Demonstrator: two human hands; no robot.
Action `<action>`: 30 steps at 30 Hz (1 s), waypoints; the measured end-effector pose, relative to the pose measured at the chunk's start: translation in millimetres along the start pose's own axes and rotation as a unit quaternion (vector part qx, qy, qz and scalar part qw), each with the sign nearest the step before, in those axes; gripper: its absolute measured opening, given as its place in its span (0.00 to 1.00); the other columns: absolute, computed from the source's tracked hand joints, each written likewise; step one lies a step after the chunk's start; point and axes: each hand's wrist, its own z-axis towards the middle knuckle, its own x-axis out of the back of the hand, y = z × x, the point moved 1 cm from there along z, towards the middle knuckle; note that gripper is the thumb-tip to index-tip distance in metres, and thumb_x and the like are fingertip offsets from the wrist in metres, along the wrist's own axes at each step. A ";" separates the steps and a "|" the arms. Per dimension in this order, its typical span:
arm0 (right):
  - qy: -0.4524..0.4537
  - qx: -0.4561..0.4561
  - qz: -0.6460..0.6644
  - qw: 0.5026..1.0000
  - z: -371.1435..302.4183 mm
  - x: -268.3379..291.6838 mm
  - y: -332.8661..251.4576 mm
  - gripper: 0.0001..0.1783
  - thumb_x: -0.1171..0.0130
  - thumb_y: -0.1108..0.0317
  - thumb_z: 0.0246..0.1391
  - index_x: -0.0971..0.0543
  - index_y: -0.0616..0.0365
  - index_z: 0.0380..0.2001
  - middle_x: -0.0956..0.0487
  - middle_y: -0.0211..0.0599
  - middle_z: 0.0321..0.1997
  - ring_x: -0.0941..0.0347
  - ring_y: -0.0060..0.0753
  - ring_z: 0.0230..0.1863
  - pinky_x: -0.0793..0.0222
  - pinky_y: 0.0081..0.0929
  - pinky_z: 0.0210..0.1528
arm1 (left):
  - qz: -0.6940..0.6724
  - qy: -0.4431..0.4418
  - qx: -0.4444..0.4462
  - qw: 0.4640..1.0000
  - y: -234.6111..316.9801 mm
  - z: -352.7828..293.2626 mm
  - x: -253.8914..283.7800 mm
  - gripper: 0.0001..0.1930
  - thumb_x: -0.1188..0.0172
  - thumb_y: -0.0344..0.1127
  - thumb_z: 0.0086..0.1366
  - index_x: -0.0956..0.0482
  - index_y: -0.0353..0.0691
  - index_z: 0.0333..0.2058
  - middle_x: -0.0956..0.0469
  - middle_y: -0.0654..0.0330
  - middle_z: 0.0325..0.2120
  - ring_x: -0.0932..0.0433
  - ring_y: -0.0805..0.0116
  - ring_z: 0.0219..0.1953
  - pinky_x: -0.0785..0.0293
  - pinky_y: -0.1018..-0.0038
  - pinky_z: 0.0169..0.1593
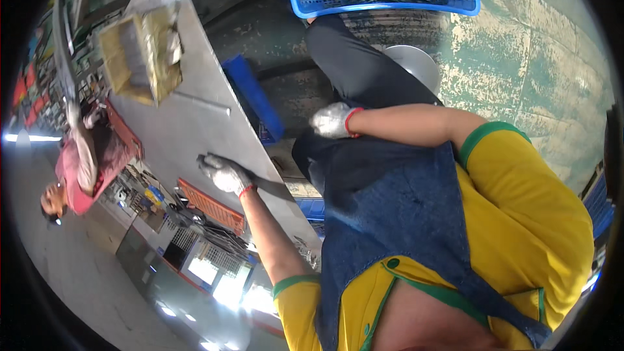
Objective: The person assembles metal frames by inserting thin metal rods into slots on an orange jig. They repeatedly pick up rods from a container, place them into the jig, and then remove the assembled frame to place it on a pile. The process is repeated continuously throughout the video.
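Observation:
My left hand point(224, 174), in a whitish glove with a red cuff and darkened fingertips, lies over the grey metal tabletop point(195, 133). Its fingers are stretched out, and I see nothing in them. Farther along the same surface lies a thin metal rod point(203, 103). A brown cardboard box point(146, 58), open and edged with shiny tape, stands beyond the rod. My right hand point(333, 121), gloved the same way, is over my lap by the dark trouser leg and blue apron. It is blurred and its fingers cannot be made out.
A blue plastic basket point(383, 8) of green strands is at the far edge. Beside the table are a blue bin point(253, 97) and a pale round object point(416, 65). An orange crate point(211, 205) lies past the table, where a person in pink point(81, 169) works.

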 end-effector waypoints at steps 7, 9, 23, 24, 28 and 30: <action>-0.023 0.028 0.050 0.998 18.0 1.5 -4.6 0.14 0.42 0.65 0.53 0.17 0.63 0.39 0.16 0.53 0.39 0.17 0.55 0.41 0.22 0.50 0.42 | -0.051 -0.073 0.123 0.988 24.2 25.8 -10.2 0.31 0.62 0.52 0.78 0.35 0.29 0.65 0.33 0.44 0.65 0.32 0.50 0.65 0.40 0.65 0.68; -0.010 0.027 0.056 0.998 25.4 -12.4 -5.1 0.14 0.44 0.62 0.55 0.18 0.61 0.37 0.17 0.53 0.36 0.18 0.56 0.39 0.24 0.51 0.40 | 0.116 -0.095 -0.016 0.989 -24.4 32.5 -12.4 0.27 0.61 0.46 0.78 0.35 0.32 0.65 0.33 0.46 0.65 0.30 0.51 0.63 0.33 0.62 0.64; -0.015 0.007 0.167 0.986 3.8 44.4 -7.1 0.16 0.45 0.61 0.49 0.14 0.62 0.30 0.17 0.56 0.33 0.18 0.55 0.36 0.24 0.49 0.39 | -0.129 -0.059 -0.076 0.987 -12.0 98.4 -43.9 0.23 0.48 0.32 0.70 0.29 0.34 0.62 0.28 0.49 0.61 0.28 0.55 0.61 0.28 0.68 0.59; 0.047 0.014 0.171 0.984 16.5 21.2 -0.2 0.18 0.45 0.59 0.51 0.15 0.63 0.32 0.17 0.55 0.33 0.19 0.54 0.36 0.25 0.49 0.41 | -0.068 -0.037 -0.126 0.989 6.4 95.9 -45.5 0.22 0.48 0.34 0.71 0.29 0.33 0.61 0.27 0.48 0.58 0.26 0.53 0.58 0.26 0.66 0.56; 0.186 0.063 0.189 0.962 11.7 45.1 7.9 0.21 0.47 0.55 0.57 0.18 0.64 0.38 0.17 0.55 0.37 0.20 0.54 0.41 0.26 0.47 0.45 | 0.028 0.083 -0.225 0.970 57.0 88.1 -35.0 0.21 0.51 0.42 0.76 0.27 0.30 0.57 0.21 0.42 0.48 0.19 0.47 0.46 0.19 0.61 0.44; 0.279 0.121 0.223 0.926 -9.0 80.6 12.4 0.21 0.48 0.55 0.59 0.19 0.64 0.40 0.17 0.55 0.38 0.21 0.55 0.42 0.27 0.47 0.46 | 0.045 0.136 -0.273 0.951 69.9 100.4 -37.5 0.21 0.52 0.42 0.76 0.25 0.30 0.56 0.20 0.44 0.46 0.18 0.49 0.44 0.19 0.60 0.42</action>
